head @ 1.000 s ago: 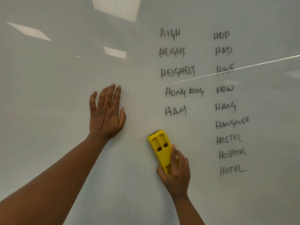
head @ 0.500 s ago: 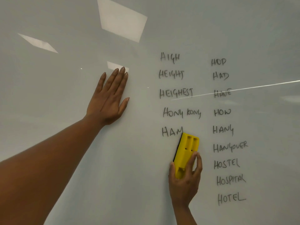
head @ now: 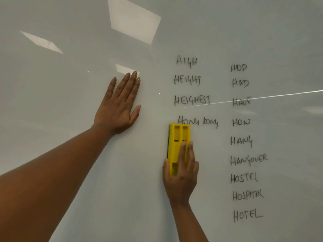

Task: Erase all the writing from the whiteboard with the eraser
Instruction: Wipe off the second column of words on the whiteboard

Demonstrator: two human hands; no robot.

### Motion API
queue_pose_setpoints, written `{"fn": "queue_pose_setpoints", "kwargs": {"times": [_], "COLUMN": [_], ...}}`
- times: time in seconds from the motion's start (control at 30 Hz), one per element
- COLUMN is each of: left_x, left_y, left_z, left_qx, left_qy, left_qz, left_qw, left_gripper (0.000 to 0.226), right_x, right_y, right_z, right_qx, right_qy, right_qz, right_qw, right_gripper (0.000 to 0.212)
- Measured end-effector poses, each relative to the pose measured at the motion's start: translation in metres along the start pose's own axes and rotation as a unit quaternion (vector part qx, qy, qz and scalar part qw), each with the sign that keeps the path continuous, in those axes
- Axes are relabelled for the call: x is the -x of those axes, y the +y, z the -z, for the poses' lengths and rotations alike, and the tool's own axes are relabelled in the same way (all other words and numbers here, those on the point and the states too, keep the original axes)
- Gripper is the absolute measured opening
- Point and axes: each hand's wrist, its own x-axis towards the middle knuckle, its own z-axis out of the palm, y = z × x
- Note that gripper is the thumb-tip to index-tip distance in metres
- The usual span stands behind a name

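The right hand point(head: 180, 179) has its grip closed on the yellow eraser point(head: 178, 144), flat on the whiteboard point(head: 70, 137), top edge touching HONG KONG point(head: 198, 121). Left hand point(head: 120, 105) lies open, braced beside. Risk: narrow strokes likely leave streaks; the right-hand column point(head: 244, 140) is untouched

The word HAM, whole a second ago and half covered half a second ago, is gone from the board point(head: 52, 137). The eraser point(head: 178, 144) now stands upright where it was, its top edge at the foot of HONG KONG point(head: 198, 121), whose first letters look thinned. The right hand point(head: 180, 179) sits higher and further right. The left hand point(head: 118, 109) lies flatter, fingers straight.
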Motion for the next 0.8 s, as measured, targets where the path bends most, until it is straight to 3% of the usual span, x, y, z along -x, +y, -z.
{"fn": "queue_pose_setpoints", "kwargs": {"times": [0.17,0.37,0.43,0.6,0.8], "left_x": [0.001,0.002,0.002,0.002,0.003], "left_y": [0.0,0.001,0.0,-0.001,0.0], "left_z": [0.001,-0.001,-0.001,-0.002,-0.001], "left_qx": [0.004,0.004,0.005,0.006,0.011], "left_qy": [0.001,0.007,0.009,0.007,0.003], "left_qz": [-0.003,0.002,0.001,0.001,0.003], "left_qw": [1.0,1.0,1.0,1.0,1.0], "left_gripper": [0.065,0.065,0.065,0.064,0.064], "right_x": [0.01,-0.027,-0.041,-0.044,-0.036], "right_y": [0.033,0.026,0.008,-0.012,0.016], "right_z": [0.011,0.004,-0.002,-0.006,0.004], "right_qx": [0.023,0.004,-0.013,-0.008,0.028], "right_qy": [-0.015,0.027,0.045,0.024,-0.016], "right_qz": [0.079,-0.078,-0.093,0.003,0.085], "right_qw": [0.996,0.997,0.995,1.0,0.996], "right_gripper": [0.064,0.064,0.064,0.066,0.063]}}
